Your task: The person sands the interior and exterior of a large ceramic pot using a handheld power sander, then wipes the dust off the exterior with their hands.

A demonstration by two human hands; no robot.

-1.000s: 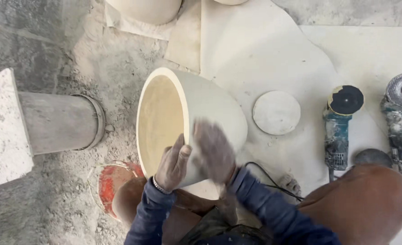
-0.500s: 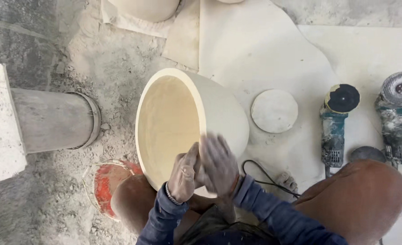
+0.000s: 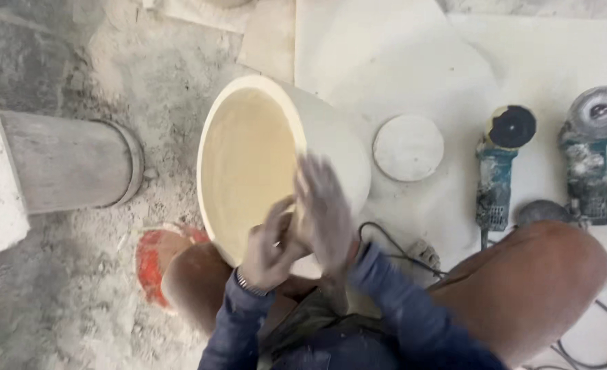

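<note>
Cream stone bowl (image 3: 317, 147), thick-walled, tipped on its side with the mouth facing left, resting on the dusty floor between the person's knees. Inside is a yellower tone than the pale outer wall.

Right hand (image 3: 325, 214) lies flat on the outer wall near the rim, fingers spread and extended, gripping nothing; it's motion-blurred. Left hand (image 3: 269, 248) sits at the lower rim just beside the right one, fingers curled loosely; can't tell whether it actually clamps the rim or just touches it. Both sleeves dark blue, hands coated in white dust.

Red disc (image 3: 154, 259) on the floor under the left knee, partly hidden. Grey concrete cylinder (image 3: 70, 164) lying on its side, left of the bowl, apart from it. Round white stone disc (image 3: 407, 147) flat on the white sheet, just right of the bowl. Further right, two angle grinders: one with a black pad (image 3: 499, 171), one with a grey disc (image 3: 591, 147), side by side, cables running toward the right knee.
</note>
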